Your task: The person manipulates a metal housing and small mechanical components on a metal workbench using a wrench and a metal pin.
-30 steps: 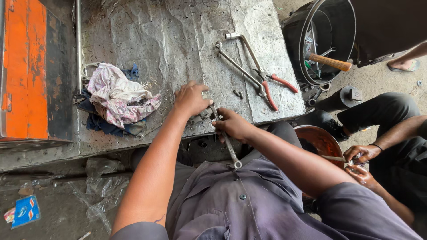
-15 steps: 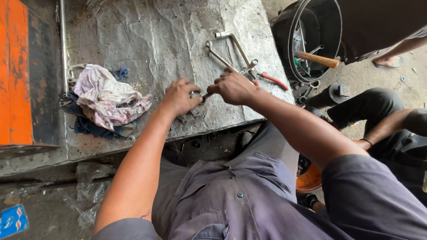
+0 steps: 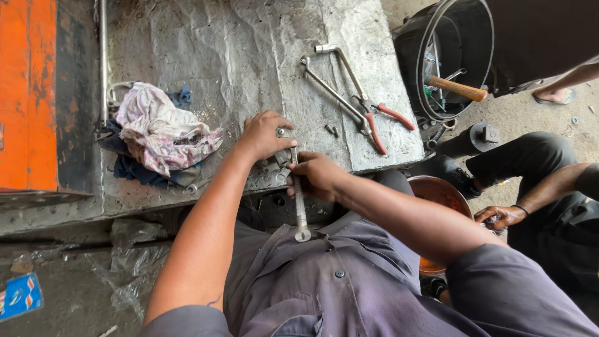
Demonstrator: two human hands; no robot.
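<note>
Wrenching a fitting at the bench edge.
Your left hand clamps the small metal part; your right hand grips the spanner, ready to swing its handle.

Work surface: a dented, grey sheet-metal bench top, daylit, spreading beyond the hands.
Left of the hands: an orange painted panel with a dark, worn edge.
Below the left forearm: grimy ground with crumpled clear plastic.
Far right of the hands: bare concrete floor, dusty and pale.
Upper right: a black tub standing just beside the bench's corner.
Light: soft, even daylight, no hard shadows.
</note>
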